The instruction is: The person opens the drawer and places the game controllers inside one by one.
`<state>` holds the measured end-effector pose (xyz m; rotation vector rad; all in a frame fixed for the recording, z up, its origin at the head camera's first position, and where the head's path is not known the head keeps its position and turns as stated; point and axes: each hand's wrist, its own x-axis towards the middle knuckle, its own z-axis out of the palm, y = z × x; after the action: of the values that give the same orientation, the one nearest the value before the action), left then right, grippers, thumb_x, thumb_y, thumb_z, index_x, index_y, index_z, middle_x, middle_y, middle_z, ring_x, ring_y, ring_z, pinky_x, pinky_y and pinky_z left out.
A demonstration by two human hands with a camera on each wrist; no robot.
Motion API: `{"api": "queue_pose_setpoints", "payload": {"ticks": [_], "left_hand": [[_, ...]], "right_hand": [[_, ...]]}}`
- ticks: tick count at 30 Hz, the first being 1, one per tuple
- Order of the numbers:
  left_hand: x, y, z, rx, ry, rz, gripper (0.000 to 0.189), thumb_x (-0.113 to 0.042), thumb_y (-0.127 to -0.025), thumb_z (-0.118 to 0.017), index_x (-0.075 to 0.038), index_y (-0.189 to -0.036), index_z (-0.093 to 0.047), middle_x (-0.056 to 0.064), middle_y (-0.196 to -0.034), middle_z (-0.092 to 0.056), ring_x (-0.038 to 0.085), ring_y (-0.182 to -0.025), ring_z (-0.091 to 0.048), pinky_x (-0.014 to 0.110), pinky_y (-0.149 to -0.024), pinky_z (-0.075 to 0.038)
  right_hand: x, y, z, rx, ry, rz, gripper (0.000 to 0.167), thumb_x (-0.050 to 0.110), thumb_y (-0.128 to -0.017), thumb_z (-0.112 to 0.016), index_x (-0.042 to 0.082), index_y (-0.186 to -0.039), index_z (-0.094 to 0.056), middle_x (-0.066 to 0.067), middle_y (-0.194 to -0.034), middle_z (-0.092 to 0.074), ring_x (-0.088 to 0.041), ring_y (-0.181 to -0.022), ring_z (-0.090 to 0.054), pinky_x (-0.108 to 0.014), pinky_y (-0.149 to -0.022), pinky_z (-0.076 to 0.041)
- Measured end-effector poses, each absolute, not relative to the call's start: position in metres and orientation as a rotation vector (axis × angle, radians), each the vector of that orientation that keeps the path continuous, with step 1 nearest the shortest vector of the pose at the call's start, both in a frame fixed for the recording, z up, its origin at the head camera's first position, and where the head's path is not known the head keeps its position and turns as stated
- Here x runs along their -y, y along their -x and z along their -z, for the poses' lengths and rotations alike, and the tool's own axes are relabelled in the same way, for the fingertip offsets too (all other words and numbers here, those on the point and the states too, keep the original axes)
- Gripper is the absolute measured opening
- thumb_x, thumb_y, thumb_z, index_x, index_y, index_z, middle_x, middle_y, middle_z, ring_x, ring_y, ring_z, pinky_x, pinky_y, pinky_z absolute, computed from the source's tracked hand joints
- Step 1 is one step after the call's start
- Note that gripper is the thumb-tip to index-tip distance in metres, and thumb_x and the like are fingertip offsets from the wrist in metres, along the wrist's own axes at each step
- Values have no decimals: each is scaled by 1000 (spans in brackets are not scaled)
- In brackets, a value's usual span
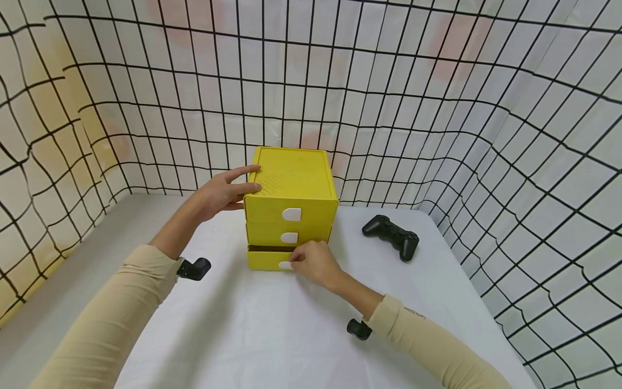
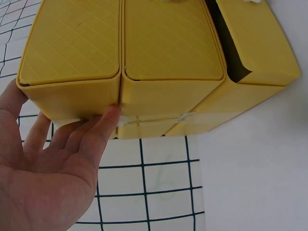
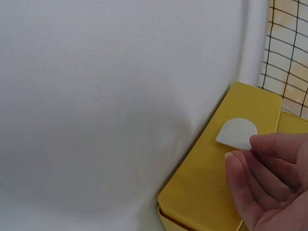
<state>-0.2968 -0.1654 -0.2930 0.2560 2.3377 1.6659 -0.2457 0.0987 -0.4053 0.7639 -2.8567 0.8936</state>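
A yellow three-drawer box (image 1: 291, 173) stands on the white table, its bottom drawer (image 1: 264, 261) pulled partly out. In the left wrist view, a dark gap shows behind the front of this drawer (image 2: 262, 38). My left hand (image 1: 221, 192) rests against the box's upper left, fingertips over the top edge and other fingers along the side wall. Low at the front, my right hand (image 1: 316, 263) pinches the edge of the bottom drawer's white tab handle (image 3: 238, 132) with thumb and finger. The upper two drawers are closed, each with a white tab (image 1: 291, 214).
A black game controller (image 1: 391, 236) lies on the white table (image 1: 272, 329), right of the box. Black wire mesh (image 1: 379, 108) surrounds the table at the back and sides. A black wrist camera is strapped at each sleeve.
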Motion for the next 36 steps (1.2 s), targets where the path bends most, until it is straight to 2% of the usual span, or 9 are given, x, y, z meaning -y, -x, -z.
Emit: {"api": "queue_pose_setpoints", "payload": {"ticks": [8,22,36], "left_hand": [[166,297,293,-2326,-256,-1674,67,-40,-99,-66,-36,-158,-34,10,-160,-42,30,-147,-42,51,-117,-40],[165,298,292,-2317,-232,-1673,68,-40,-99,-66,-37,-158,-34,9,-162,-39,31,-147,-42,51,-117,-40],[165,298,293,-2334,-234,-1670,68,-40,-99,-66,-37,-159,-33,9,-162,-39,32,-144,-46,50,-116,-42]], "right_hand": [[-99,234,398,2957,-809,-807,5,9,-86,-77,7,-88,-82,0,-82,-77,-9,-74,-67,-19,-66,-56],[-100,209,382,3097,-920,-679,6,8,-86,-77,11,-82,-81,6,-74,-72,-7,-65,-58,-17,-58,-51],[-103,192,378,3132,-1036,-636,9,4,-81,-77,12,-79,-81,10,-74,-71,-4,-64,-56,-16,-56,-50]]}}
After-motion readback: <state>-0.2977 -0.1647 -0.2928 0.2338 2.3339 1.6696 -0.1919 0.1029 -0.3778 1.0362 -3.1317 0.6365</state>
